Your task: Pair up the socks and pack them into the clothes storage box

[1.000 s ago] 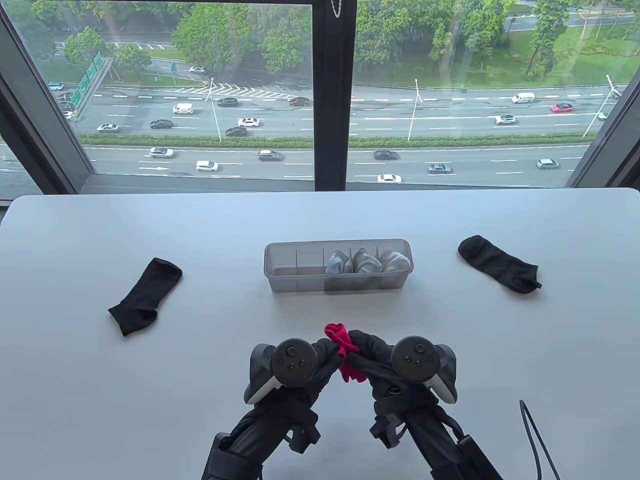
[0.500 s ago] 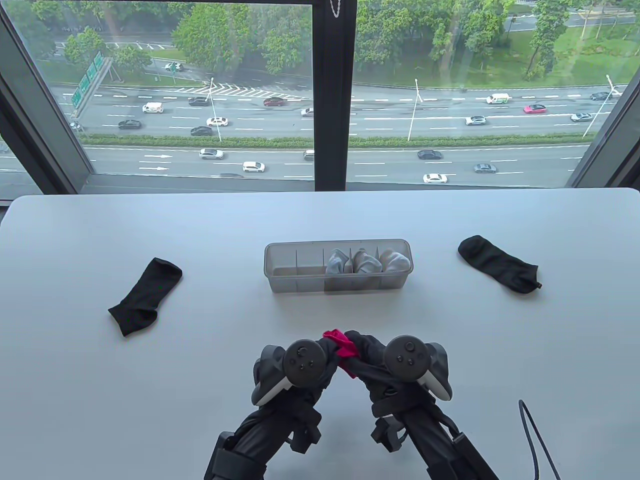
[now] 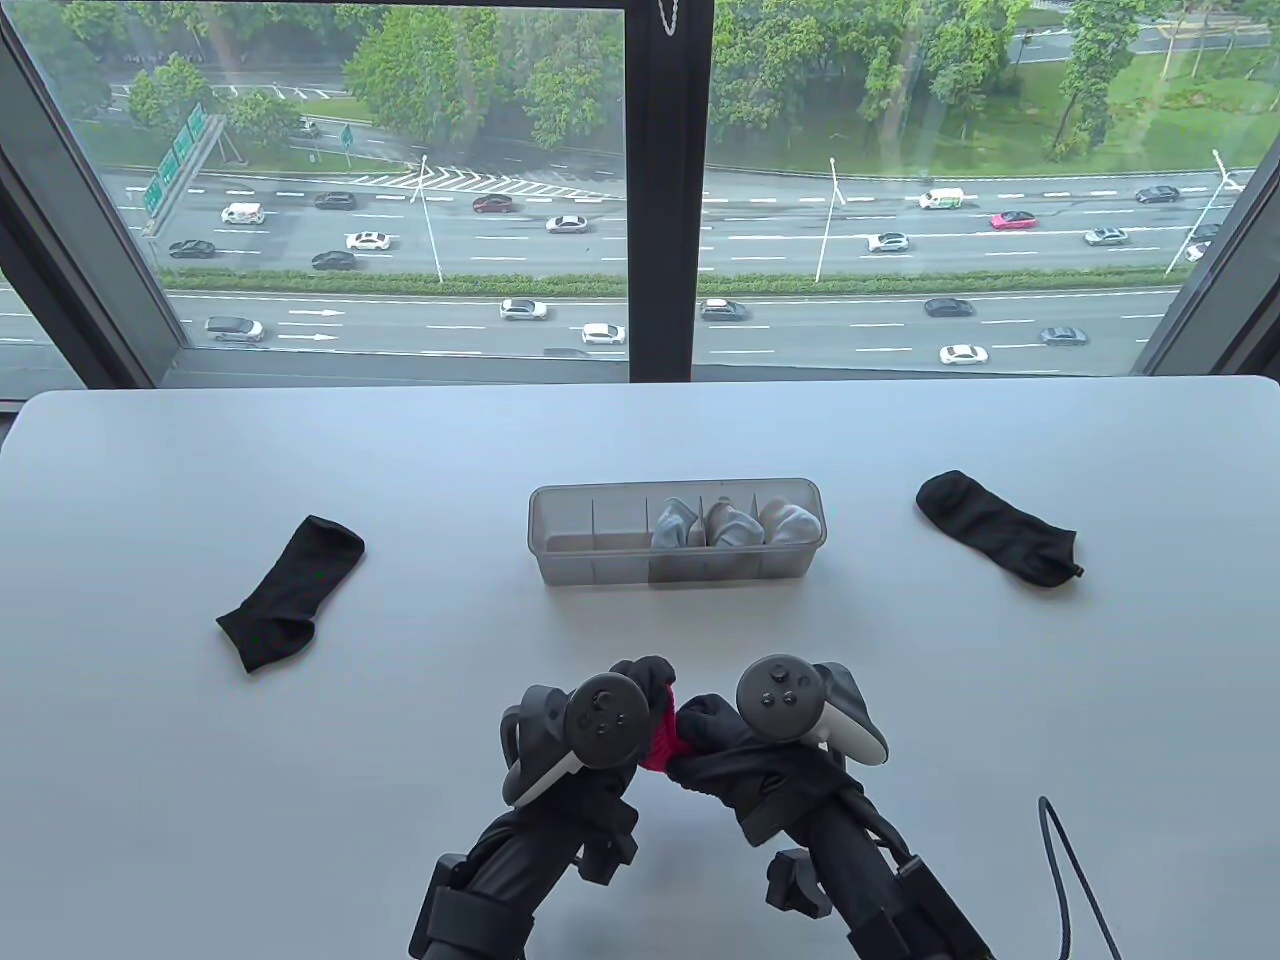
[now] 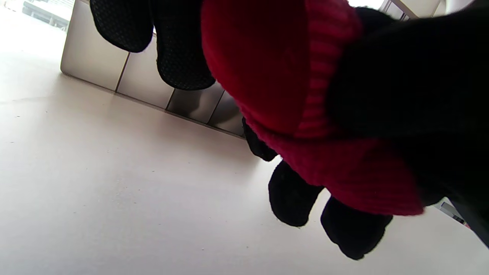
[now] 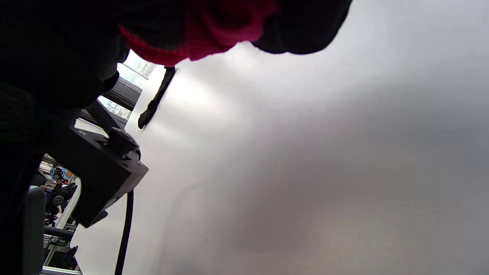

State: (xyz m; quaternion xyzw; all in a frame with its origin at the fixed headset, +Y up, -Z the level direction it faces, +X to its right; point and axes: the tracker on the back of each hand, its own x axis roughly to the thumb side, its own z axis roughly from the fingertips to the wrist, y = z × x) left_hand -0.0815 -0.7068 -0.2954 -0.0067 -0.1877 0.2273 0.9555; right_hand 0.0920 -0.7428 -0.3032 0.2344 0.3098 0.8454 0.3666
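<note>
Hands around red socks

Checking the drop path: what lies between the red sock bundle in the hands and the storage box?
Only bare table separates the red sock bundle from the storage box; the table view shows that.

Open bench lies between hands and storage box. Its two left compartments stand unfilled. Black socks flank it, well apart.

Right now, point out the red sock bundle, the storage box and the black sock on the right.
red sock bundle [image 4: 267,76], left wrist view, ribbed middle
storage box [image 3: 590,565], table view, front wall
right black sock [image 3: 995,528], table view, mid-foot
</note>
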